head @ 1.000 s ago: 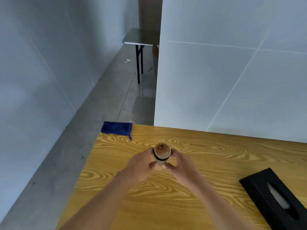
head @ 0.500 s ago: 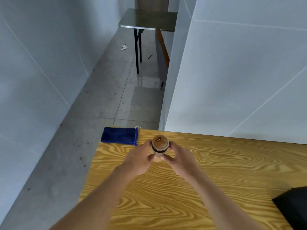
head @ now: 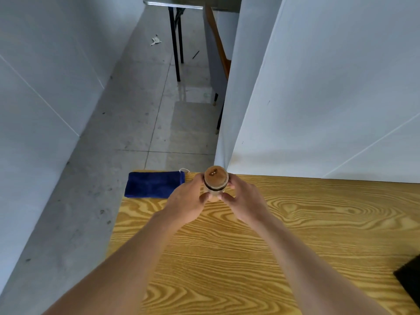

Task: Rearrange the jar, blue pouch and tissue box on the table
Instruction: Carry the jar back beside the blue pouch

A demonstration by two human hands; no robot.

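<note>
A small jar [head: 215, 181] with a brown lid stands upright near the far edge of the wooden table [head: 261, 242]. My left hand [head: 186, 202] grips its left side and my right hand [head: 244, 202] its right side, so both hold it; I cannot tell whether its base touches the table. The blue pouch [head: 153, 184] lies flat on the table's far left corner, just left of my left hand. Only a black corner of the tissue box [head: 410, 280] shows at the right edge.
A white partition wall [head: 318, 92] stands right behind the table's far edge. The table's left edge drops to a grey concrete floor [head: 141, 114]. A dark-legged table [head: 176, 37] and a chair stand farther back in the aisle.
Both hands have carried the jar away from me, toward the far edge beside the blue pouch. The view has shifted left, so the tissue box has slid almost out of frame.
</note>
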